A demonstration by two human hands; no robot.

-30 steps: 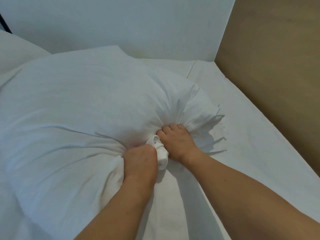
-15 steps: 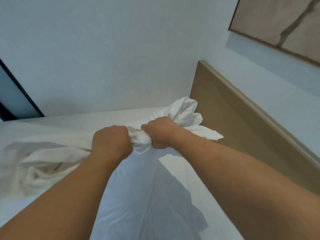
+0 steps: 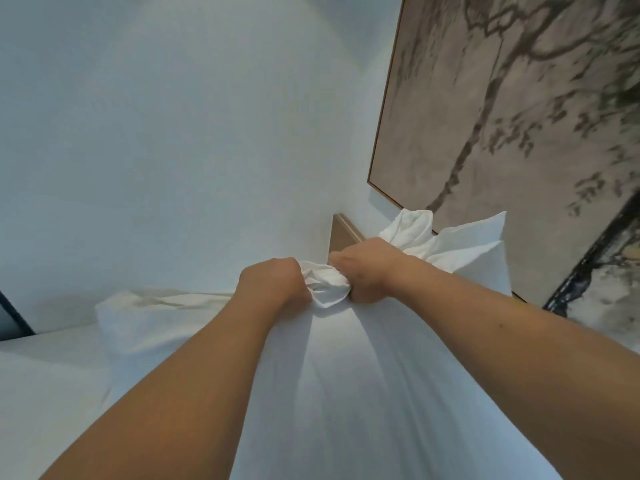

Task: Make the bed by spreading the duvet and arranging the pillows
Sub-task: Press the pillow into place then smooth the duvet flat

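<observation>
Pillow shake, both hands clamped.
Left hand [image 3: 273, 289] and right hand [image 3: 367, 268] grip bunched pillowcase [image 3: 325, 289]; pillow [image 3: 363, 393] hangs lengthwise below them.

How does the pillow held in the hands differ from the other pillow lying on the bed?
The held pillow is lifted, bunched at its top by the left hand and right hand; the other pillow lies untouched on the bed. The held one hangs stretched with long folds; the other slumps, creased. Both are white.
</observation>
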